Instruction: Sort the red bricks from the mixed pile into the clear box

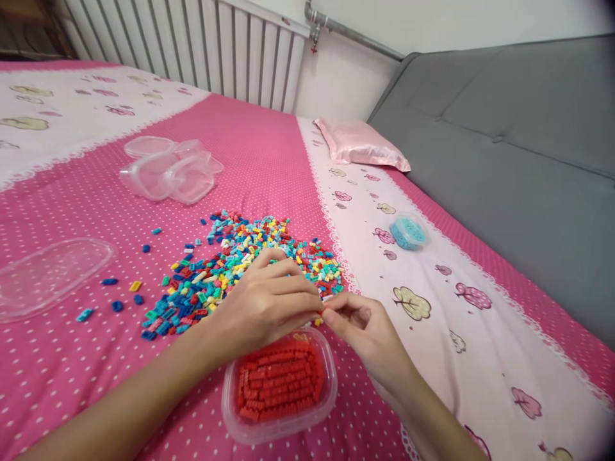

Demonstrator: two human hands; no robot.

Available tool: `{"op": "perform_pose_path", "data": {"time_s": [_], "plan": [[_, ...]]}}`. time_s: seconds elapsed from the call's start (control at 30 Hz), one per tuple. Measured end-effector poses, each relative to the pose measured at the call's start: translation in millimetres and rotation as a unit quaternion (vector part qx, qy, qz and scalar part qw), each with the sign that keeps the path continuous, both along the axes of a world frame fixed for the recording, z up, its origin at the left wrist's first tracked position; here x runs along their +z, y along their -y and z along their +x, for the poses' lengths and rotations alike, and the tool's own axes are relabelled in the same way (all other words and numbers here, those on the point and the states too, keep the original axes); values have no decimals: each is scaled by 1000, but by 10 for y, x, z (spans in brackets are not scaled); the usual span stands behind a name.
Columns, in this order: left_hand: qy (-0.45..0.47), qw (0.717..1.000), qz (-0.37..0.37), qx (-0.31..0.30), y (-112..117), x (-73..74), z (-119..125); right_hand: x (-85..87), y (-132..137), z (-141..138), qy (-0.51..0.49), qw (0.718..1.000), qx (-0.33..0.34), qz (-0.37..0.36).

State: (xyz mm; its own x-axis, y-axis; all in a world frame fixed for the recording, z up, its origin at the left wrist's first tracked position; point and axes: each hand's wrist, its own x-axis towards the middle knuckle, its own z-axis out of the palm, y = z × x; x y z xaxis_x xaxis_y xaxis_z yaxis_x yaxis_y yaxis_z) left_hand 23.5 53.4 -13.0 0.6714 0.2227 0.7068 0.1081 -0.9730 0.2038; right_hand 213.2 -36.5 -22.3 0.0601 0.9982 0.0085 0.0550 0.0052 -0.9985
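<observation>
A heap of small building bricks [225, 266] in red, blue, teal, yellow and white lies on the pink dotted bedspread. My left hand [264, 304] and my right hand [365, 333] meet just above the far rim of a clear plastic tub [230, 410] full of red bricks [281, 378]. Both hands pinch at the same spot, fingertips touching, on a tiny red piece that I can barely make out. The tub sits right below my wrists.
Several empty clear tubs [168, 173] lie at the back left, and a clear lid [48, 272] at the left. A small tub of light-blue bricks [407, 232] stands to the right. A pink pillow [358, 144], grey sofa back [519, 160] and radiator [216, 48] are behind.
</observation>
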Motion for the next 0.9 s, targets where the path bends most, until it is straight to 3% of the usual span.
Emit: {"op": "perform_pose_path", "data": {"time_s": [0.23,0.37,0.43,0.57,0.7,0.8,0.9], "plan": [[-18,999,-17,-42,24,21,18,-1,8,49,49,999,11,7],[-26,996,-67,-50,-39,30,-33,84,47,94,148,989,4,22],[-15,995,-97,-34,-102,23,-77,175,106,98,246,968,0,57],[-17,995,-95,10,-234,-15,-155,354,247,-3,438,888,30,134],[-42,995,-84,29,-296,-57,-183,380,324,-179,521,840,60,141],[-68,994,-79,34,-318,-90,-187,311,347,-243,517,843,53,136],[-91,992,-70,51,-343,-135,-185,266,358,-256,478,870,50,111]]}}
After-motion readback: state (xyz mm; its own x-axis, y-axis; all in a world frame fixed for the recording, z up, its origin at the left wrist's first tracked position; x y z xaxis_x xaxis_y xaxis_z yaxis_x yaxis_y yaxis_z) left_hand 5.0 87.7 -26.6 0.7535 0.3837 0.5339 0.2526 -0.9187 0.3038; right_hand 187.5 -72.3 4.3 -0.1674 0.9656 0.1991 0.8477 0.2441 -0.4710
